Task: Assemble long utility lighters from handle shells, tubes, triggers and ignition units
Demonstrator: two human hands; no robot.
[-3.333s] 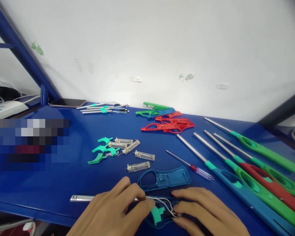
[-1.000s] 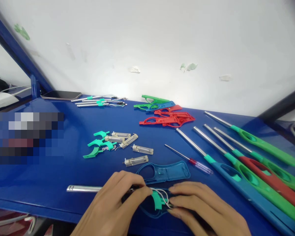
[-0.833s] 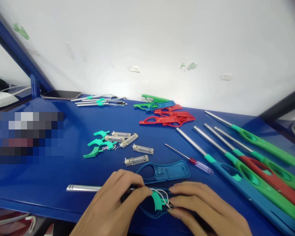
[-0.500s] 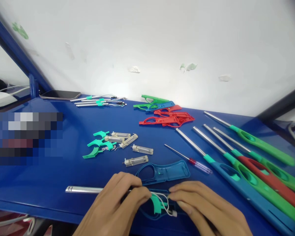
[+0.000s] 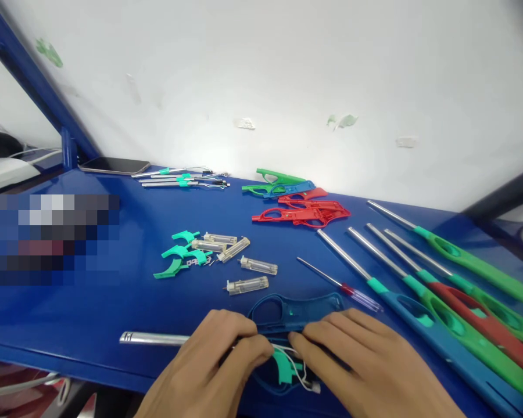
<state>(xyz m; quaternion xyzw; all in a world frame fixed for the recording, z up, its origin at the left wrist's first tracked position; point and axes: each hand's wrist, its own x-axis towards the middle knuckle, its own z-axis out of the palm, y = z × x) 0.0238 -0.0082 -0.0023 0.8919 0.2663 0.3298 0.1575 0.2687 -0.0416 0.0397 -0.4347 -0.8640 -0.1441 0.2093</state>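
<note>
At the table's front edge, a blue handle half lies under both hands, holding a teal trigger and thin white wires. My left hand is closed over the inner end of a silver tube, thumb and fingertips pressed together beside the trigger. My right hand has its fingertips bent down onto the wires and the handle half; what they pinch, if anything, is hidden. Just behind the hands rests another blue handle half, partly covered by the right fingers.
Behind the hands lie clear gas cartridges, teal triggers and a screwdriver. Finished-looking lighters fill the right. Red shells, wired tubes and a phone sit near the wall.
The view has shifted slightly, so the table items appear a little further right. My right hand has moved inward, its fingertips closer to the left hand and over the wires.
</note>
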